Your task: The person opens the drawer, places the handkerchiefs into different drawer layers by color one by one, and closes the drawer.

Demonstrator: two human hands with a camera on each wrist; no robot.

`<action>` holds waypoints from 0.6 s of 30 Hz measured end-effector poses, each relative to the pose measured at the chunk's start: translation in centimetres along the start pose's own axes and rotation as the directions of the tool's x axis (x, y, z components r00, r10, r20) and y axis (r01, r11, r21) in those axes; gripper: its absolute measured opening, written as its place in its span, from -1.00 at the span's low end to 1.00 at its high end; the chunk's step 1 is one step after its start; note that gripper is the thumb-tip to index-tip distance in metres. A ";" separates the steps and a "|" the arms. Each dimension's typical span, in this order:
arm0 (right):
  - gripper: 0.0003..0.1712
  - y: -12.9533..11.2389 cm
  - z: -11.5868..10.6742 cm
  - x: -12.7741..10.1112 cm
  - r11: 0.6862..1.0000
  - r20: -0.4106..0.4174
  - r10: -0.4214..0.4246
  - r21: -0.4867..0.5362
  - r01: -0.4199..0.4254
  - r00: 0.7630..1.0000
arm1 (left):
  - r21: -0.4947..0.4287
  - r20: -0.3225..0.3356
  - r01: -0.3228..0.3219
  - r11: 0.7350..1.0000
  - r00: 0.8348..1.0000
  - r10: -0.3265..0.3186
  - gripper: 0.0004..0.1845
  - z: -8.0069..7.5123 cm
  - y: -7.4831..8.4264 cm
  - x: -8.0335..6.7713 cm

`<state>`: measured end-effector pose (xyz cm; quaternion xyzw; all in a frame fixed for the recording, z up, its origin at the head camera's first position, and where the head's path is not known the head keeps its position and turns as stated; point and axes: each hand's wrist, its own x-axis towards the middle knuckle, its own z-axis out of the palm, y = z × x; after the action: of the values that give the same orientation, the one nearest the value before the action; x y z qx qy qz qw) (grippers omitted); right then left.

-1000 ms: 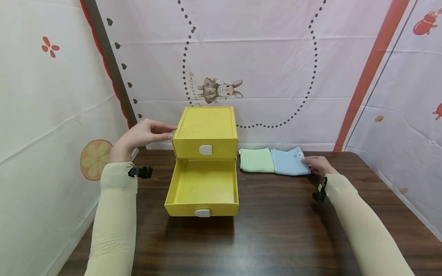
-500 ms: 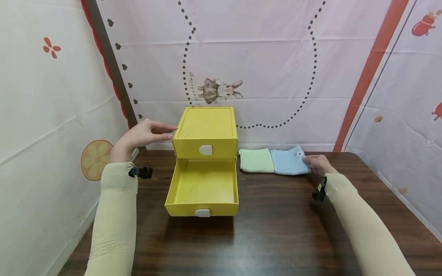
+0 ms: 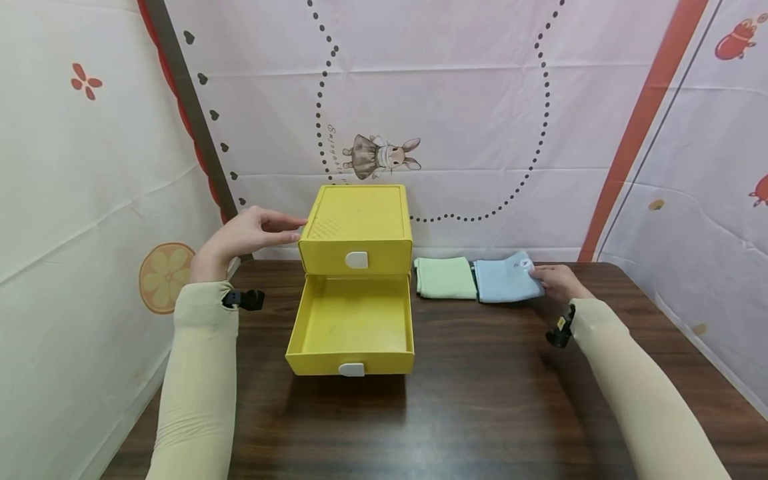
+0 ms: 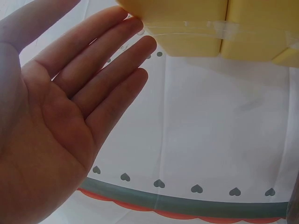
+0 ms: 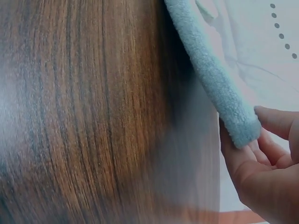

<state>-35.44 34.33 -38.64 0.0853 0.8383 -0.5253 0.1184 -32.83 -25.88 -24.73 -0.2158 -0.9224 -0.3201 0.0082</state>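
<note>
While the left hand [image 3: 249, 233] stood at nine o'clock of the yellow drawer box [image 3: 357, 230], its straight fingers met the box's upper left corner. Grip slack, nothing held. Lower drawer [image 3: 353, 327] was pulled out toward six o'clock, upper drawer closed.

Head view gave the layout: green towel [image 3: 445, 277] folded at three o'clock of the box, blue towel [image 3: 507, 279] just beside it farther right, both on the dark wood bench [image 3: 480, 400] against the printed backdrop [image 3: 468, 120]. Right hand [image 3: 555, 281] sat at the blue towel's right edge; from here the hold was not clear.

Left wrist view showed what the head view could not: the open palm [image 4: 51, 126], fingers flat and together, fingertips [image 4: 135, 23] touching the box's yellow underside edge [image 4: 187, 28].

Right wrist view settled the grip: fingers [image 5: 243, 163] below and a finger [image 5: 275, 121] above pinched the thick folded corner of the blue towel [image 5: 215, 79], that corner raised off the bench [image 5: 84, 116].
</note>
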 end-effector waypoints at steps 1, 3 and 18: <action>-0.32 0.0 -0.1 0.0 1.000 0.007 0.000 0.007 0.000 1.000 | -0.002 0.001 0.001 1.000 1.000 -0.001 -0.47 0.0 0.0 0.0; -0.31 0.1 -0.3 -0.1 1.000 0.021 -0.002 0.014 0.002 1.000 | -0.003 0.001 0.001 1.000 1.000 -0.001 -0.47 0.0 -0.1 0.0; -0.31 -1.1 -1.1 -2.0 0.996 0.058 -0.085 0.030 0.084 0.995 | 0.011 -0.003 -0.015 1.000 1.000 0.015 -0.48 0.0 -0.2 -0.1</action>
<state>-33.97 34.87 -36.68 0.0357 0.8300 -0.5436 0.1198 -32.79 -26.07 -24.81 -0.2222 -0.9226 -0.3151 0.0131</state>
